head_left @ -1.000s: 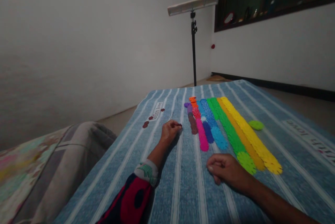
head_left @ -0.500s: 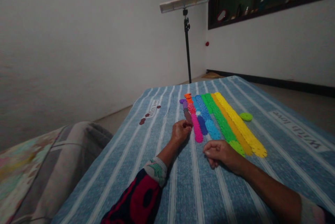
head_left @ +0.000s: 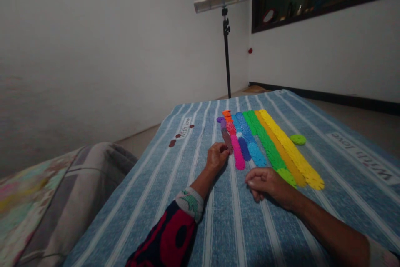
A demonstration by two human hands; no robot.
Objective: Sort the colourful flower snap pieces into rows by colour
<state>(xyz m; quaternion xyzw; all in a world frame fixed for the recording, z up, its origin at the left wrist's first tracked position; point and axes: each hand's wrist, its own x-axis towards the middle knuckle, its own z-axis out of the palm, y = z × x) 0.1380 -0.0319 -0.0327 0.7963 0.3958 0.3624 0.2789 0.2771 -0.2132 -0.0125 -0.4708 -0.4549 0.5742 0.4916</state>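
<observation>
My left hand (head_left: 218, 155) is closed in a pinch at the near end of a row of brown notched plastic discs (head_left: 227, 140). Its fingertips touch the last brown disc, which they partly cover. Right beside that row lies a pink row (head_left: 238, 152). My right hand (head_left: 262, 180) hovers or rests just in front of the rows, fingers curled in; whatever they might hold is hidden. Near it are a light blue group (head_left: 257, 155), a dark blue group (head_left: 244, 149) and a light green disc (head_left: 286, 176) ending the green row (head_left: 265, 146).
Orange-yellow (head_left: 286, 156) and yellow rows (head_left: 290, 148) lie to the right, with a loose lime disc (head_left: 298, 139) beyond. Several loose brown discs (head_left: 172, 143) lie at the left on the striped blue cloth (head_left: 175, 183). A lamp stand (head_left: 226, 50) rises behind the table.
The brown disc at my left fingertips now lies in line with the brown row's near end. My right hand has hardly moved; the view has shifted slightly.
</observation>
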